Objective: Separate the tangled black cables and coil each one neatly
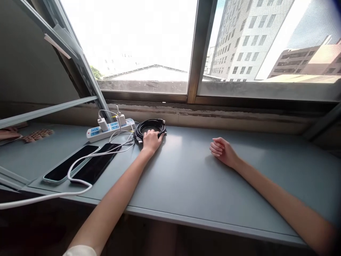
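A coiled black cable (138,132) with connector ends lies near the back of the grey desk (170,177). My left hand (151,141) grips its near side, fingers over the coil and thumb along the right; the fingertips are partly hidden. Well to the right, my right hand (221,150) rests on the desk with its fingers curled in, and nothing shows in it. Left of the coil stands a white power strip (110,130) with blue sockets and two white chargers plugged in.
Two dark-screened phones (96,164) lie side by side at the left. A white charging cable (80,156) loops across them and past the desk's front edge. A metal frame (87,71) rises at the left. Behind the desk is a window (193,53).
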A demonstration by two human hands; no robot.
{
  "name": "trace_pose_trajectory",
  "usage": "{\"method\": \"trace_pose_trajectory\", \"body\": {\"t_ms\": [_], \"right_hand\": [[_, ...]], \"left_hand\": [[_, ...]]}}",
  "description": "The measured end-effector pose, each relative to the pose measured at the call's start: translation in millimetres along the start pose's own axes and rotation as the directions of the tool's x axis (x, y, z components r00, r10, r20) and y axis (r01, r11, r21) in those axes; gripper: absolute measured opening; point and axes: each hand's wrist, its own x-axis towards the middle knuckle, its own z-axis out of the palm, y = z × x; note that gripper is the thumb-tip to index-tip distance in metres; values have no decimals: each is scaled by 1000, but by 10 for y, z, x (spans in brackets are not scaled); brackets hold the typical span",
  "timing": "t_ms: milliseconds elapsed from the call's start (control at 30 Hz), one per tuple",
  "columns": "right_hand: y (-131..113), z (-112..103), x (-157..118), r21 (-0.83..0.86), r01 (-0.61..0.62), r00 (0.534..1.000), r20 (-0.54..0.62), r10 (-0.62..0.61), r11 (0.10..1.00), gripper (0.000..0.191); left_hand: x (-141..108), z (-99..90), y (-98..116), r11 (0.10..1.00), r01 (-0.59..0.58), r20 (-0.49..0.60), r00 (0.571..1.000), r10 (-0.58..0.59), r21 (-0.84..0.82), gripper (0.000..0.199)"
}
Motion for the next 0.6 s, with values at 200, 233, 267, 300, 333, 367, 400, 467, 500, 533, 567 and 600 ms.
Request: {"method": "trace_pose_trajectory", "body": {"t_ms": [200,233,267,300,333,367,400,467,500,533,567,600], "right_hand": [[-11,-3,6,-20,-7,1000,4,7,1000,45],[-11,-5,8,-23,-10,1000,3,10,1000,44],[-10,-9,11,-26,-13,1000,1,13,1000,43],[-9,-12,13,-30,-16,1000,1,16,999,42],[-8,-14,16,-33,-18,1000,1,18,999,42],[-7,-16,19,-37,-20,1000,2,21,999,41],[-7,-16,21,-41,-22,1000,2,22,999,41],[-10,-11,22,-52,-25,1000,2,25,998,41],[-12,-6,21,-58,-27,1000,2,27,998,41],[-16,-1,20,-65,-30,1000,1,30,997,41],[-19,4,18,-72,-34,999,-1,34,997,40],[-22,8,17,-79,-39,999,-3,39,996,41]], "left_hand": [[5,3,23,1000,10,14,1000,-10,-1,47],[7,3,25,1000,9,14,1000,-9,-1,47],[8,4,27,1000,8,14,1000,-8,-1,47],[8,5,30,1000,7,13,1000,-7,0,47],[9,6,32,1000,7,13,1000,-7,1,47],[9,6,35,1000,7,13,1000,-7,3,46],[9,6,38,1000,7,13,1000,-7,5,46],[10,1,45,1000,7,16,1000,-7,9,45],[10,-3,49,1000,7,18,1000,-7,12,44],[10,-8,53,1000,6,21,1000,-7,15,43],[10,-14,57,1000,7,24,1000,-7,19,43],[10,-19,60,1000,7,28,1000,-8,22,42]]}}
